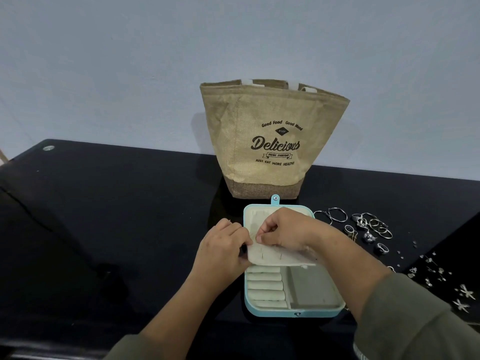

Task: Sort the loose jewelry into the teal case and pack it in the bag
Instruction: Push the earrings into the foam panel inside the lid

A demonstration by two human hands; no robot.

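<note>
**A:** Head view. Where does the teal case [293,311] sit?

**B:** Open flat on the black table [104,216], right in front of the person. Its lid lies on the far side, with the snap tab [275,200] almost touching the foot of the bag [272,141]. The base is on the near side.

**A:** And the bag?

**B:** It is a burlap bag printed "Delicious", standing upright against the pale wall [130,61] with its mouth open.

**A:** What do the hands hold?

**B:** A cream slotted panel [275,257] that lies tilted across the middle of the case. The left hand [223,248] has its fingers curled round the panel's left edge. The right hand [283,229] reaches over the lid, its fingers curled in and its thumb and forefinger pinched together on the panel's far edge. Whether something small also sits between those fingertips cannot be told.

**A:** What is inside the base?

**B:** The ring rolls [265,284] are stacked on the left, and there is an open compartment [314,289] on the right. The panel partly covers the far end of both.

**A:** Where is the loose jewelry [368,229]?

**B:** It lies on the table to the right of the case. The hoops [335,215] are nearest the lid, and a cluster of rings [381,229] lies beyond them. Small studs and flower-shaped pieces [465,292] are scattered toward the right edge, near the person's olive sleeve [415,320].
</note>
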